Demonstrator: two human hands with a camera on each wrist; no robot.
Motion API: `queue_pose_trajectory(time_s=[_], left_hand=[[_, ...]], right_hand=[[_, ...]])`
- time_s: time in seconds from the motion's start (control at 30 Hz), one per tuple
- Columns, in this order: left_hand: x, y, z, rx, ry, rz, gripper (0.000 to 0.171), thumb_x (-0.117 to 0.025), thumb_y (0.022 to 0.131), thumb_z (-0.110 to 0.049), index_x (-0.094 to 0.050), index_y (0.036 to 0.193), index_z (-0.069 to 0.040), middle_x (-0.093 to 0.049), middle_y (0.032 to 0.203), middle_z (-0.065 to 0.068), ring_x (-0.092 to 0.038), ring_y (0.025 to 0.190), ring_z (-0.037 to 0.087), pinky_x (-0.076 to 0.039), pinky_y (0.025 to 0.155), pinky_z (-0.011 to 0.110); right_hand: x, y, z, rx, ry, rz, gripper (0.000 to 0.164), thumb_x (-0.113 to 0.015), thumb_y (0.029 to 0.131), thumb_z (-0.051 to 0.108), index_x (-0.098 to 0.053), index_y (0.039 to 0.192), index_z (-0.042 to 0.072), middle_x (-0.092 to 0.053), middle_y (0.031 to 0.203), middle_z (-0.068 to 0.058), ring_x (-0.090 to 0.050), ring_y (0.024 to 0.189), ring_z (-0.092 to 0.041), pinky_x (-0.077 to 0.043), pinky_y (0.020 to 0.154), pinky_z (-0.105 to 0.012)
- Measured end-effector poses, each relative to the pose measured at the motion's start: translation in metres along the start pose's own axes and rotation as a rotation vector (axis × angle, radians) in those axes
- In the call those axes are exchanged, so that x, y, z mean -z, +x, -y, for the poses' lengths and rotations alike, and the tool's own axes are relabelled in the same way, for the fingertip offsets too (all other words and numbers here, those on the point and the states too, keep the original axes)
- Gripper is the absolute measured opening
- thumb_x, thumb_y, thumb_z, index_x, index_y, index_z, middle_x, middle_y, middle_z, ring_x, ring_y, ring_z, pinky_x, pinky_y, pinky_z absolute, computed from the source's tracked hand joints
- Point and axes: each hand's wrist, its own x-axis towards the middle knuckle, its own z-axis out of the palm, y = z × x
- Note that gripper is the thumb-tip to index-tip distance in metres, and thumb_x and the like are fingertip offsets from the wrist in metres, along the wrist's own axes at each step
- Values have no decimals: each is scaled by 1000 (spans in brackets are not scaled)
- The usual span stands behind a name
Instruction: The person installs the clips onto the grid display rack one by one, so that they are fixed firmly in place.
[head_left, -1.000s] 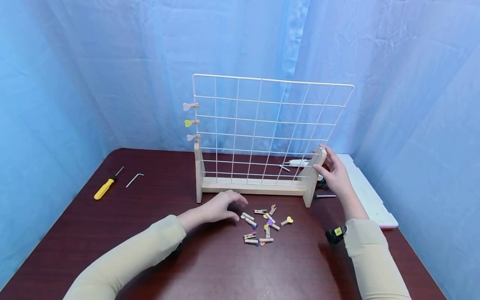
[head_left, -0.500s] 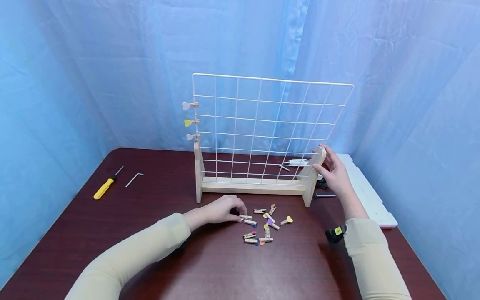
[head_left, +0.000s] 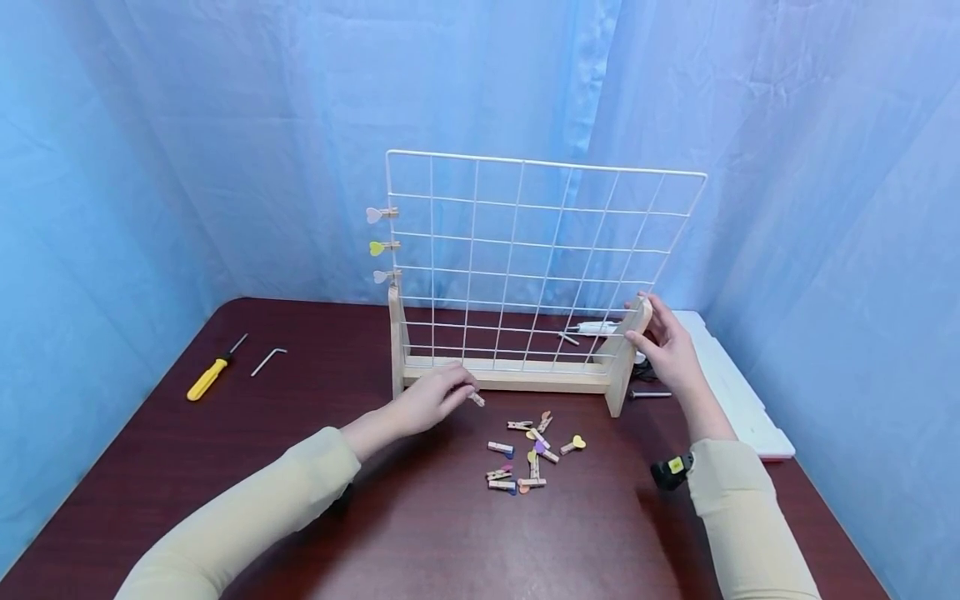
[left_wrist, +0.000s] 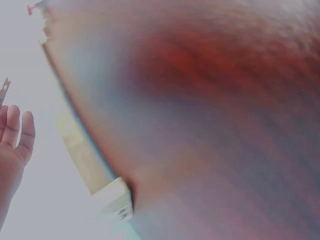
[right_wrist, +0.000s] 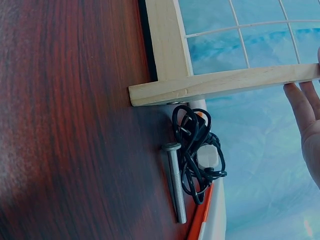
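Small clothespin (head_left: 477,400) is pinched at the fingertips of the left hand (head_left: 427,404), just in front of the bottom rail (head_left: 536,381) of the stand; height over the table (head_left: 337,342) cannot be told. In the left wrist view most is blurred, only some fingers and the clothespin's end being caught at the edge. Right post (head_left: 628,358) is gripped near its top by the right hand (head_left: 670,354), thumb on the near side, well apart from the clothespin. Loose clothespins (head_left: 535,465) with coloured hearts are scattered between the hands, nearer the person than the rail. Wire grid (head_left: 522,161) is held upright between the posts; three clothespins (head_left: 386,247) are clipped on its left edge, pale, yellow, pale. Left post (head_left: 397,333) is partly blocked at its foot by the left hand. Yellow screwdriver (head_left: 206,381) and hex key (head_left: 267,362) are left far to the left. Bolt (right_wrist: 175,182) and black cable (right_wrist: 202,132) are seen beside the right post, white board (head_left: 723,383) beyond.
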Motion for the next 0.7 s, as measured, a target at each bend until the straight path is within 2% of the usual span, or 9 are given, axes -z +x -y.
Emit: queue_pose_trajectory(time_s=[0.17, 0.37, 0.43, 0.57, 0.7], left_hand=[[32, 7, -7, 51, -12, -177, 9, -55, 88, -14, -63, 88, -10, -59, 79, -4, -51, 69, 4, -45, 61, 19], [89, 17, -17, 97, 3, -387, 13, -55, 88, -15, -65, 93, -9, -64, 81, -1, -50, 60, 5, -43, 51, 18], [109, 22, -17, 89, 1, -478, 13, -57, 87, -14, -66, 93, -7, -64, 80, 1, -50, 60, 5, -43, 50, 17], [144, 34, -20, 80, -68, -684, 15, -58, 85, -11, -64, 97, -3, -62, 74, 6, -52, 60, 7, -44, 51, 17], [174, 48, -30, 41, -110, -895, 15, -58, 85, -4, -61, 95, 6, -60, 74, 15, -53, 61, 11, -43, 52, 18]], right_hand=[[0, 0, 0, -7, 3, 1, 61, -56, 85, -1, -32, 138, 16, -41, 130, -27, -44, 119, -15, -40, 86, -10], [0, -1, -1, -23, -4, -10, 61, -57, 85, 1, -33, 138, 17, -40, 130, -28, -45, 119, -14, -40, 86, -9], [0, -1, 0, -24, -5, -10, 61, -57, 85, 1, -33, 138, 18, -41, 130, -27, -45, 118, -12, -40, 85, -9], [0, 0, 0, -20, -4, -8, 61, -57, 85, 2, -33, 138, 18, -41, 131, -26, -44, 118, -9, -40, 86, -9], [0, 0, -1, -11, -6, -6, 61, -56, 85, 0, -33, 138, 17, -41, 131, -26, -45, 117, -9, -40, 86, -10]])
